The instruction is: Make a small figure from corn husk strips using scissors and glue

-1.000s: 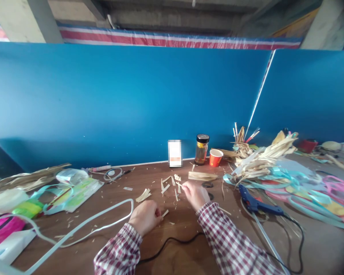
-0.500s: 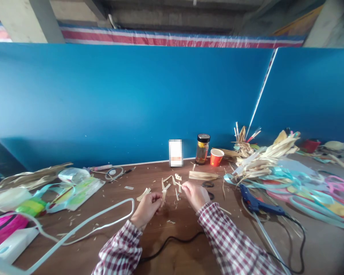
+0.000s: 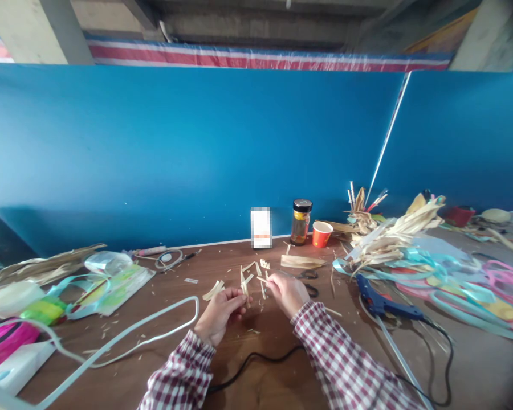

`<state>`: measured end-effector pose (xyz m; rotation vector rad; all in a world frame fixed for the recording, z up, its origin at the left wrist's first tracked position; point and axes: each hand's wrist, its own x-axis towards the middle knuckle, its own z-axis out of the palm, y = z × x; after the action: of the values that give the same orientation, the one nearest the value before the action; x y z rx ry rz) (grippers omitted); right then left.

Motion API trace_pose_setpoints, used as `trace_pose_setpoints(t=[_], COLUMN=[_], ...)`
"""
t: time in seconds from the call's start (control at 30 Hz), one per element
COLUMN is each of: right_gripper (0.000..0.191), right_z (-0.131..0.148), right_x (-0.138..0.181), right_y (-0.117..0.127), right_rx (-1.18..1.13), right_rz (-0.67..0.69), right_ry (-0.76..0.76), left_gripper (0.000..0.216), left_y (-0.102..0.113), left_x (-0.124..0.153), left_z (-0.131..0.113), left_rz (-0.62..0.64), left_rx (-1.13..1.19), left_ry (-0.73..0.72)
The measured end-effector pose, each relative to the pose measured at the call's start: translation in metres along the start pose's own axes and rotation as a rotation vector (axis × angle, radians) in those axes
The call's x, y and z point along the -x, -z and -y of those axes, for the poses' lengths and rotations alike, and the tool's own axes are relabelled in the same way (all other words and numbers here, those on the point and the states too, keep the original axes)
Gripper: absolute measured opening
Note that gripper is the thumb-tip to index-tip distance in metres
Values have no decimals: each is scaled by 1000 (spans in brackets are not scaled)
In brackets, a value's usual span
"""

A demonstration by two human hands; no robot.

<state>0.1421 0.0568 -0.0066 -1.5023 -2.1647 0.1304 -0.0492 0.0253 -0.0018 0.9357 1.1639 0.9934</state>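
With my left hand (image 3: 222, 314), thumb and fingers drawn together, I pinch a pale dried-husk strip (image 3: 245, 287) low over the brown table (image 3: 222, 263). My right hand (image 3: 288, 293) grips a thin straw-coloured piece (image 3: 261, 279) between thumb and fingertip, its tip pointing leftward among loose husk scraps (image 3: 248, 266), with black-handled scissors (image 3: 312, 291) just beside my knuckles on the right.

craft workshop | glue gun (image 3: 382, 306) | husk strips (image 3: 244, 282) | ribbons (image 3: 419, 259) | blue partition (image 3: 239, 142)
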Motion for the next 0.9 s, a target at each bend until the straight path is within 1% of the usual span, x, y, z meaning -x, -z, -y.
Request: trace_pose_setpoints(t=[0.07, 0.13, 0.2, 0.27, 0.3, 0.33, 0.37, 0.47, 0.5, 0.53, 0.57, 0.63, 0.7, 0.8, 0.9], right_gripper=[25, 25, 25, 24, 24, 23, 24, 25, 26, 26, 25, 24, 23, 22, 23], right_z=[0, 0, 0, 0, 0, 0, 0, 2, 2, 3, 3, 4, 5, 7, 7], right_x=[0, 0, 0, 0, 1, 1, 1, 2, 2, 1, 1, 1, 1, 2, 2], right_y=[0, 0, 0, 1, 1, 2, 2, 2, 2, 1, 1, 1, 1, 3, 5], right_rx=[-1, -8, -22, -34, -36, -36, -36, -39, -38, -35, -30, -23, -27, -35, -33], right_rz=[13, 20, 19, 14, 10, 4, 0, -6, -5, -4, -3, -1, -1, 4, 12], right_ry=[-9, -17, -16, -9, -7, -5, 0, 21, 25, 25, 23, 16, 11, 2, -5], left_gripper=[33, 33, 32, 31, 30, 29, 27, 25, 25, 26, 26, 27, 31, 33, 31], left_y=[1, 1, 0, -1, -2, -3, -4, -6, -7, -8, -8, -10, -10, -9, -7], left_x=[-1, -2, -2, -1, -1, -1, -1, -6, -8, -11, -14, -19, -23, -26, -27], left_z=[1, 2, 3, 4, 4, 4, 4, 2, 2, 2, 2, 3, 5, 8, 9], left_rz=[-28, -39, -10, 48, 60, 45, -9, -295, -368, -410, -427, -421, -410, -419, -450], left_rx=[-28, -115, -268, -448, -536, -624, -715, -1000, -1091, -1173, -1245, -1362, -1427, -1436, -1394], left_ry=[-21, -42, -89, -146, -177, -216, -261, -416, -449, -459, -452, -409, -368, -354, -357])
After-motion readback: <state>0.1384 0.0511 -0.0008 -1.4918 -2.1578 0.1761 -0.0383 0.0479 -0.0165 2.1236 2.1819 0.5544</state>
